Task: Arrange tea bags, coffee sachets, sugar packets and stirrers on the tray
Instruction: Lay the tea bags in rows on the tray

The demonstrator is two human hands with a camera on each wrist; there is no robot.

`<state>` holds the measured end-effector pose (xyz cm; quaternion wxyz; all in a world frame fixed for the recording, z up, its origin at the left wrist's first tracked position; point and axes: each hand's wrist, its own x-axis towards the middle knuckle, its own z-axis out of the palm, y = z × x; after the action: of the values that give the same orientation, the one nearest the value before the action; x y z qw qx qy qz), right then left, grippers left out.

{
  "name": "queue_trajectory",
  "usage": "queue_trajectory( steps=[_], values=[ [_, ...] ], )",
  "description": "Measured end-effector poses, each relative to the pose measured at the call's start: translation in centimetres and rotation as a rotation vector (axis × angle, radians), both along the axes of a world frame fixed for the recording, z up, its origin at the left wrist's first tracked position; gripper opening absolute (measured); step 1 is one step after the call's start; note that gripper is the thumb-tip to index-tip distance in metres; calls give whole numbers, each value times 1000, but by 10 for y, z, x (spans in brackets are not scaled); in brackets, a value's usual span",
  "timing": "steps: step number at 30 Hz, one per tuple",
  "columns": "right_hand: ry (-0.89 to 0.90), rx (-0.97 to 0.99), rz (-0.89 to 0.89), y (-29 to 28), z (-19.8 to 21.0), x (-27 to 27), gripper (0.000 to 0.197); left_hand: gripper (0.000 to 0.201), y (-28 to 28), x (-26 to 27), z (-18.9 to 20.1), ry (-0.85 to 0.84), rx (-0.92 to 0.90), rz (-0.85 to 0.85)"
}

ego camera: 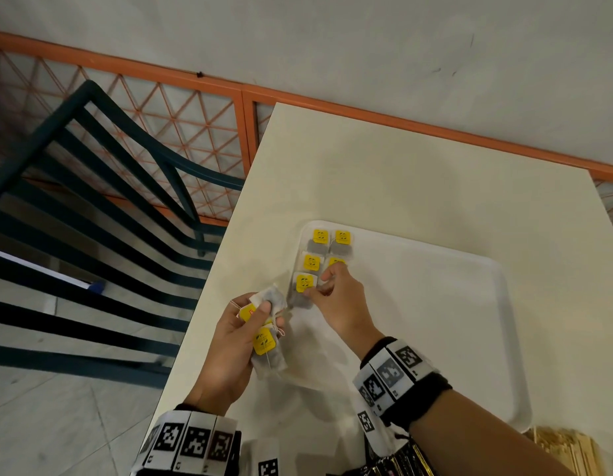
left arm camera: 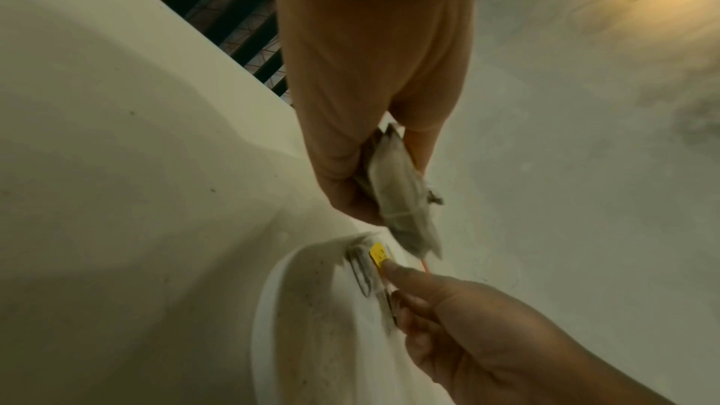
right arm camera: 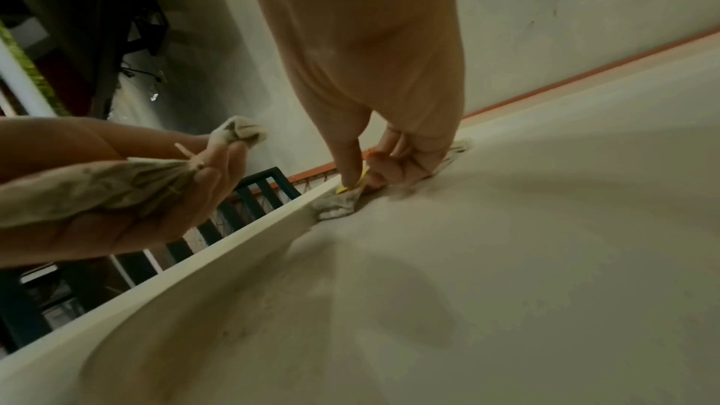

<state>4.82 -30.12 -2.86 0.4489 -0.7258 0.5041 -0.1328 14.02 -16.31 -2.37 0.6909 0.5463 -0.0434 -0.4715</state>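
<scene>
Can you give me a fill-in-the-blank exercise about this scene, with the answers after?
1. The tags on the tea bags laid on the tray are coloured ____.
2. The tea bags lie in two columns near the tray's far-____ corner.
3. The spare tea bags are held in the ____ hand.
4. The right hand's fingers touch a tea bag that lies on the ____.

Answers: yellow; left; left; tray

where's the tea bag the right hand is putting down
In the head view, the yellow-tagged paper tea bag lies at the white plastic tray's left edge, nearest of the left column, under the right hand.
</scene>
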Motion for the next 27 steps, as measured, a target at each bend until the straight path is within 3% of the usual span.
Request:
queue_trajectory(
  steps=[3,7,9,18,22,27],
  values=[
    [-32,-85,42,9,12,-2,20,14,-1,-2,3,-16,6,-9],
    [-159,245,273,27,36,-6,13,46,-4,-4,9,-19,-49,-53],
    [-217,339,308,30,40,-10,4,45,-5,-5,12,-49,-46,-65],
    [-382,553,75,21,41,-30,12,9,-7,-13,12,-53,21,-91],
    [-476,588,-49,16,43,-38,17,11,-7,-17,18,-28,26,-83],
    [-473,519,-30,15,45,-45,15,24,-7,-23,27,29,-22,-91]
  ],
)
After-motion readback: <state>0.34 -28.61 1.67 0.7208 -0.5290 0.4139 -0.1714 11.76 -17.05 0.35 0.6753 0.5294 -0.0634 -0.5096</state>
